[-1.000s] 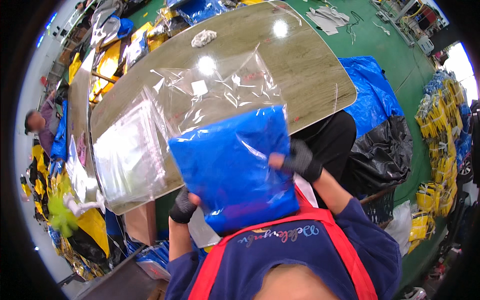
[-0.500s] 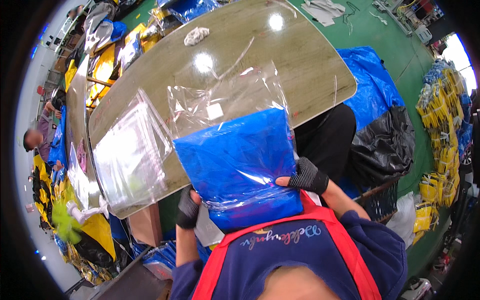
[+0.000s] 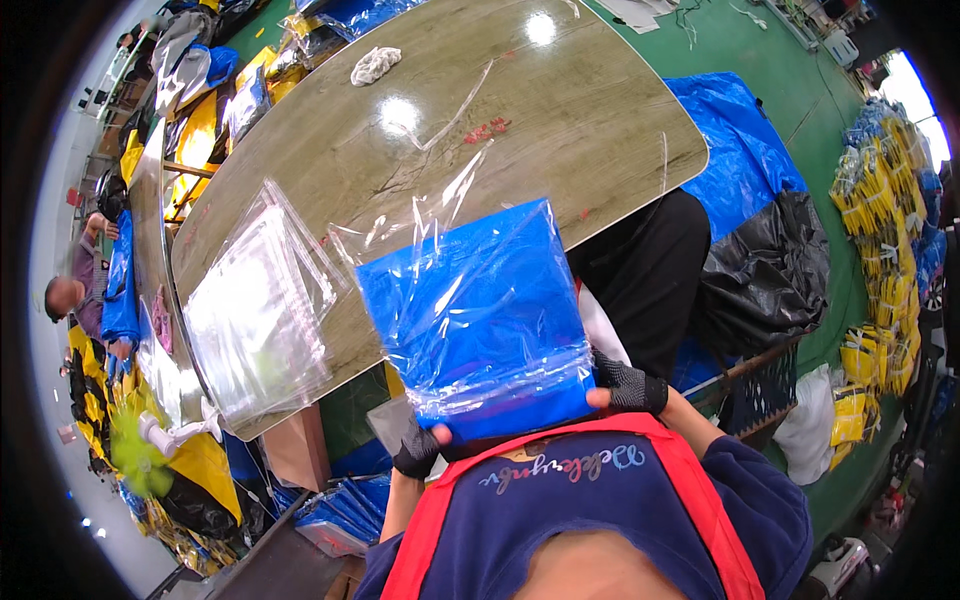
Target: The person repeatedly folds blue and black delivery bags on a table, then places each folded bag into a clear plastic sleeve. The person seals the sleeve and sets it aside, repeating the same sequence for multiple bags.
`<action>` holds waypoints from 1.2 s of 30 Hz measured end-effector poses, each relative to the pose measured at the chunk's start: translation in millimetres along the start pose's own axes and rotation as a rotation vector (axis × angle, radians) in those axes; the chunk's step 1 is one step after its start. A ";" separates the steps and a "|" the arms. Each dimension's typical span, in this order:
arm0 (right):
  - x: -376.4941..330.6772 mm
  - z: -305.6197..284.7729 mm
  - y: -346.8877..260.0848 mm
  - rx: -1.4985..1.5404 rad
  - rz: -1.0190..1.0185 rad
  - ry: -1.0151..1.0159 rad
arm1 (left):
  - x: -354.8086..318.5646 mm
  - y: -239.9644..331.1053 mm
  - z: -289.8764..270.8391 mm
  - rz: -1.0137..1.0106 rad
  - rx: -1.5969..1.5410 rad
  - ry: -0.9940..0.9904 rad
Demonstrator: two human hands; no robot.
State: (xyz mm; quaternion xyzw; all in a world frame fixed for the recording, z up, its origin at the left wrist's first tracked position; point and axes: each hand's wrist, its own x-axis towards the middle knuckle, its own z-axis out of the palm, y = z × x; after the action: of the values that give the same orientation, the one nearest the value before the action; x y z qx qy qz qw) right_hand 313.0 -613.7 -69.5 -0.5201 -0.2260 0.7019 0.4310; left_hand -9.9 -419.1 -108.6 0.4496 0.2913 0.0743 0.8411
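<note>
A folded blue sheet (image 3: 470, 300) lies inside a clear plastic bag (image 3: 400, 235), held against the front of my body and reaching over the near table edge. My left hand (image 3: 420, 448), in a black fingerless glove, grips the lower left corner with the thumb on top. At the lower right edge, my right hand (image 3: 632, 386) pinches the packet in the same way, its fingers underneath and partly hidden. A crinkled band of plastic runs across the sheet's near end.
A stack of clear bags (image 3: 260, 310) lies on the wood-patterned table (image 3: 590, 120), with a crumpled white cloth (image 3: 376, 66) farther back. Blue and black sheeting (image 3: 760, 250) lies at the right. A small green fan (image 3: 140, 450) stands left. Another person (image 3: 85, 285) works at far left.
Both hands have slid down to the packet's near corners, my left thumb now on top. The packet has come nearer to me, and less loose plastic stands out beyond its far edge.
</note>
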 end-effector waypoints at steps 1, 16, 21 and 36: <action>-8.2 4.2 -5.7 0.020 0.020 -0.030 | -3.4 21.0 10.0 -0.044 0.062 -0.040; 67.4 -22.4 -163.3 -0.445 -0.966 0.390 | 124.2 93.9 107.3 0.206 1.146 0.194; 73.1 -43.6 -165.1 -0.119 -0.893 0.143 | 134.7 263.6 130.6 1.530 1.843 0.391; 83.0 -69.8 -155.0 -0.127 -1.158 0.541 | 199.8 170.0 108.4 1.350 1.026 1.104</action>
State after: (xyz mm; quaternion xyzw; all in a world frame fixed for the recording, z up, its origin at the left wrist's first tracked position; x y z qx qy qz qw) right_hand 427.6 -471.5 -20.1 -0.4971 -0.3946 0.1847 0.7504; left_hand 237.5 -319.7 -11.1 0.7304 0.3212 0.5980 0.0761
